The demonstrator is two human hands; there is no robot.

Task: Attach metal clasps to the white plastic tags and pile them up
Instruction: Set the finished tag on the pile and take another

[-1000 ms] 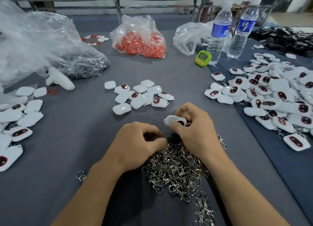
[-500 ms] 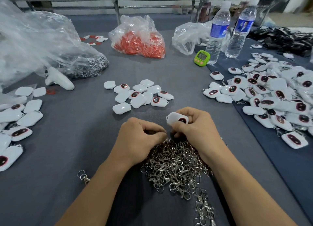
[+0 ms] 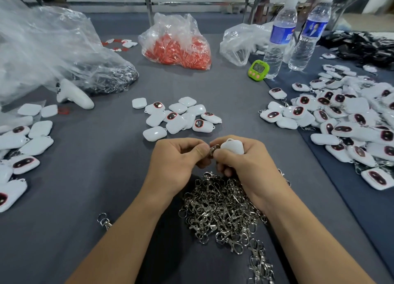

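Note:
My right hand [image 3: 238,162] grips a white plastic tag [image 3: 232,146] at the table's middle, its plain side up. My left hand [image 3: 177,158] pinches a metal clasp [image 3: 213,149] right against the tag's left edge. Both hands hover just above a heap of loose metal clasps [image 3: 221,207]. A small group of bare white tags [image 3: 177,117] lies just beyond the hands. A large pile of tags with clasps [image 3: 345,121] covers the right side. More white tags [image 3: 19,147] lie at the left edge.
Clear plastic bags [image 3: 49,49] lie at the back left, a bag of red parts [image 3: 177,47] at the back centre. Two water bottles [image 3: 279,34] and a green timer [image 3: 258,70] stand back right. A white controller [image 3: 73,95] lies left. One stray clasp [image 3: 104,219] sits front left.
The hands rose slightly off the clasp heap. The tag turned over in my right hand, its dark window now hidden, and my left hand brought a clasp up to its edge.

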